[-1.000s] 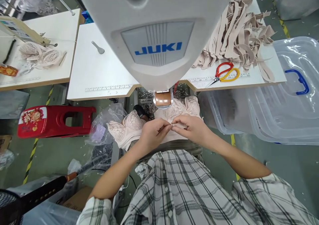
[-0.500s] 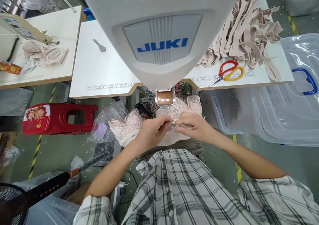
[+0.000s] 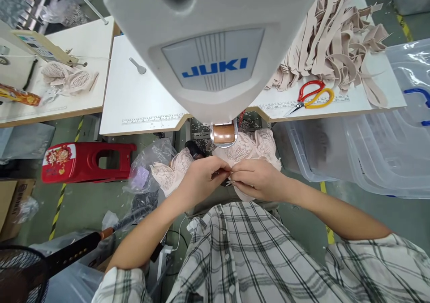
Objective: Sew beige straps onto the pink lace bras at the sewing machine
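Observation:
Both hands meet just below the head of a white JUKI sewing machine [image 3: 215, 66]. My left hand [image 3: 201, 180] is closed in a pinch on the edge of a pale pink lace garment [image 3: 248, 145]. My right hand [image 3: 257, 180] pinches the same edge, fingertips touching those of the left. The lace piece lies under the machine's brown presser part [image 3: 223, 134] and spreads left to a second lace cup [image 3: 174, 171]. What sits between the fingertips is too small to make out.
A pile of beige elastic straps [image 3: 332, 39] and red-and-yellow scissors [image 3: 312, 96] lie on the white table [image 3: 141, 101]. Clear plastic bins [image 3: 376, 151] stand at the right, a red stool [image 3: 87, 160] at the left, a fan [image 3: 20, 276] bottom left.
Both hands have shifted slightly downward and drawn closer together on the lace edge; the camera view has drifted a little to the left.

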A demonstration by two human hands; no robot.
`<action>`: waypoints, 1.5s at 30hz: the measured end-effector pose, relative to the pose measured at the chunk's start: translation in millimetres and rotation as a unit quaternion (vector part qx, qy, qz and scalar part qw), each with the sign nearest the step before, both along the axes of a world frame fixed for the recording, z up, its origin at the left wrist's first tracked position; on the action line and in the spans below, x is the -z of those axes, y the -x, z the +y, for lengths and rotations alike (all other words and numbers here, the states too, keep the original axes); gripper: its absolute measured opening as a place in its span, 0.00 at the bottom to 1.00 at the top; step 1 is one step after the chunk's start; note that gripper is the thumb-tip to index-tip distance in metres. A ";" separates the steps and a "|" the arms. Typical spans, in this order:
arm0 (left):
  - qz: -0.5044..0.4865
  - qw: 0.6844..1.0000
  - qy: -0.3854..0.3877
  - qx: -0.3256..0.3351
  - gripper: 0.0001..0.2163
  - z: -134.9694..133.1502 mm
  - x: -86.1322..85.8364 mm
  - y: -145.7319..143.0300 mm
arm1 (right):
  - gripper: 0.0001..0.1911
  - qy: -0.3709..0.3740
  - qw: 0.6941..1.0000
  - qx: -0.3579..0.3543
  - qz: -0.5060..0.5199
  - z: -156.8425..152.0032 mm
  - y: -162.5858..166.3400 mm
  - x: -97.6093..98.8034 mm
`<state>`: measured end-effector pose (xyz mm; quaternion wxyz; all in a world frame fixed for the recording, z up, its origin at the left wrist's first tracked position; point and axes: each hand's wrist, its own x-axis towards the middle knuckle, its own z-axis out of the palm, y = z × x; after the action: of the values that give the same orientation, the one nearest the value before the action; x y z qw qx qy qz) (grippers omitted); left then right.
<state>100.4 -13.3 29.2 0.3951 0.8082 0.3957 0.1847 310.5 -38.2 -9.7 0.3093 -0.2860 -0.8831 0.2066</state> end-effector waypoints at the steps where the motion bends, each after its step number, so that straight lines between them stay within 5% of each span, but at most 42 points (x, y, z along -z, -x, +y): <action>1: 0.022 1.000 0.006 -0.002 0.06 1.4 0.5 -0.9 | 0.13 -0.012 1.000 0.013 -0.009 -0.9 1.9 2.5; 6: 0.027 0.996 0.076 -0.034 0.05 5.9 14.6 -11.3 | 0.11 0.086 0.991 0.089 0.045 -4.6 8.1 9.9; 11: -0.223 0.939 0.204 -0.166 0.04 -10.0 32.9 -29.7 | 0.07 0.205 0.948 0.149 0.192 -8.9 8.4 -0.6; 13: -0.266 0.927 0.179 -0.197 0.05 -16.2 35.5 -33.5 | 0.06 0.210 0.945 0.157 0.197 -9.9 7.4 -6.3; 18: -0.185 0.970 -0.006 -0.159 0.06 -14.8 35.3 -28.7 | 0.06 0.219 0.950 0.168 0.147 -10.7 5.4 -13.9; 22: -0.166 0.970 -0.094 -0.152 0.09 -11.1 38.6 -24.2 | 0.07 0.239 0.947 0.171 0.128 -11.1 6.8 -14.7; 30: -0.128 0.976 -0.085 -0.156 0.08 -13.8 28.4 -17.4 | 0.09 0.262 0.932 0.217 0.125 1.2 -0.9 -22.5; 33: -0.108 0.974 -0.140 -0.142 0.07 -13.1 18.1 -14.6 | 0.09 0.219 0.940 0.252 0.070 9.7 -8.7 -30.9; 36: -0.114 0.969 -0.196 -0.098 0.05 -11.4 8.2 -13.6 | 0.10 0.214 0.953 0.211 0.030 15.7 -12.4 -38.7; 45: -0.087 0.974 -0.197 -0.069 0.05 -4.5 -0.2 -13.1 | 0.10 0.398 0.908 0.116 0.071 22.7 -14.6 -52.1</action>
<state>113.5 -17.8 29.4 0.2470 0.8218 0.3706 0.3555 325.1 -15.6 42.4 0.2532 -0.4700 -0.6644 0.5231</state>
